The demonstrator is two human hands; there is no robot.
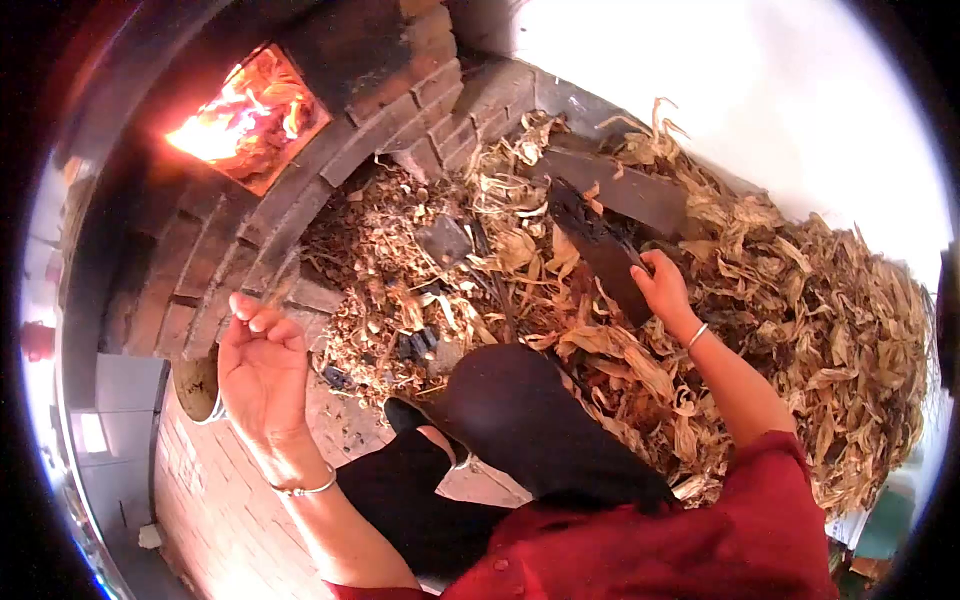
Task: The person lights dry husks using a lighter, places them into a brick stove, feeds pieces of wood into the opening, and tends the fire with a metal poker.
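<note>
My right hand (662,295) grips the lower end of a dark, charred wooden board (612,262), fingers over its edge. The board slants across the pile of dry corn husks (800,320), its blackened end pointing up and away from me. My left hand (265,370) is raised in front of the brick stove, palm showing, fingers loosely curled and nothing in them. Above it, a bright fire (255,115) burns in the square stove opening.
Brickwork (270,225) surrounds the fire opening. Ash, husk scraps and charred bits (400,260) litter the floor by the stove. Another flat plank (620,190) lies at the back. A round metal container (195,385) stands left, partly behind my left hand. My bent knee (510,400) is in the middle.
</note>
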